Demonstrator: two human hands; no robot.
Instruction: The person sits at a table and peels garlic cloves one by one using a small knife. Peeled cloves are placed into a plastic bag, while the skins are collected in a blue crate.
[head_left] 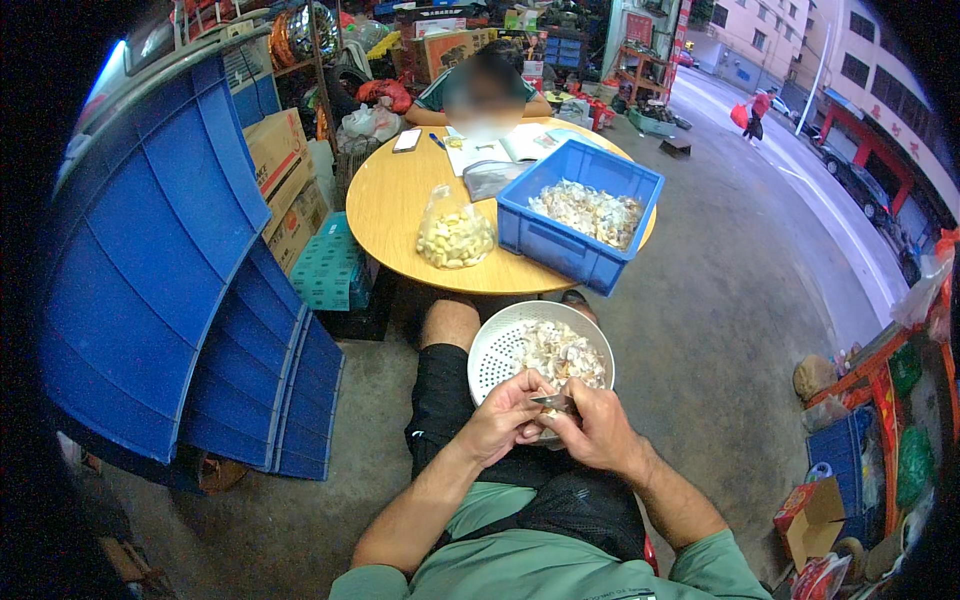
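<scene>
My right hand (pixel 598 428) is closed round a small knife (pixel 556 402), its short metal blade pointing left across my left fingertips. Pinched in my left hand (pixel 496 418), close to the blade, is a small pale piece that looks like a garlic clove, mostly hidden by fingers. Both hands meet over the near rim of a white plastic colander (pixel 490 366) at my lap. Papery garlic skins (pixel 565 352) lie heaped in its right part. On the round wooden table (pixel 385 205) ahead stands a clear bag of peeled garlic cloves (pixel 455 238).
A blue crate (pixel 565 250) holding garlic and skins overhangs the table's right edge. Across the table, a person (pixel 485 95) leans over open books (pixel 515 145); a phone (pixel 407 140) lies nearby. Tall blue panels (pixel 150 240) and cardboard boxes (pixel 275 155) stand left; an orange rack (pixel 885 400) stands right.
</scene>
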